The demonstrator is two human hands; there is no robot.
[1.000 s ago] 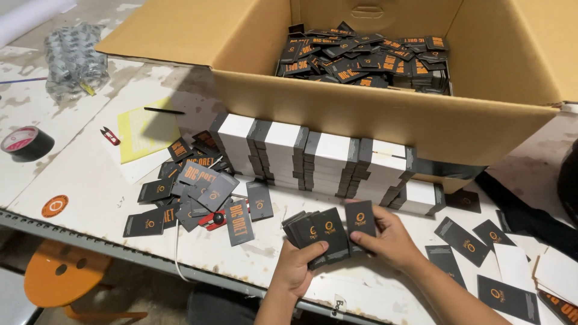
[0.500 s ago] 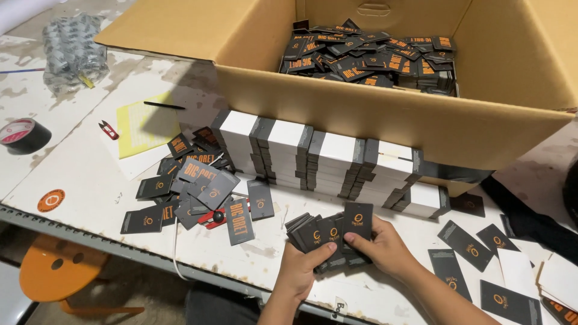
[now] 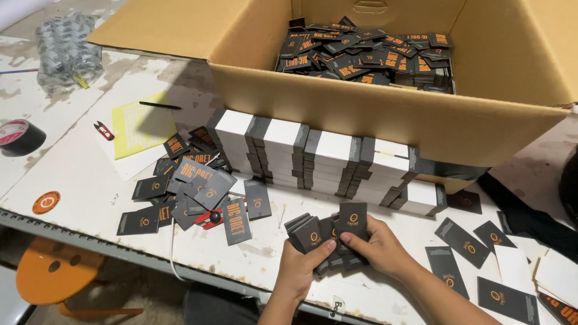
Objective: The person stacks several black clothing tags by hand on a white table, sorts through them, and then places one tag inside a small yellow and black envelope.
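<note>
Holding a fanned bundle of dark tags (image 3: 328, 236) low over the front edge of the white table (image 3: 72, 174), both hands close on it together. The left hand (image 3: 301, 268) grips the bundle from below, thumb pressed across the front tag; the right hand (image 3: 376, 247) pinches the upper tags between thumb and fingers. About six tags show in the fan, though the exact count cannot be told.

Behind the hands runs a row of white-topped tag stacks (image 3: 313, 156), roughly seven blocks side by side, touching the front wall of one large cardboard box (image 3: 385, 114). Inside the box lies a heap of loose tags (image 3: 367, 54), far too many to count. Left of the hands a loose scatter of tags (image 3: 192, 192), about fifteen, spreads over the table, with one small red clip among them. To the right, five more tags (image 3: 469, 253) lie flat. One tape roll (image 3: 19, 137), one yellow sheet (image 3: 135, 126) and one orange stool (image 3: 54, 277) sit at the left.
</note>
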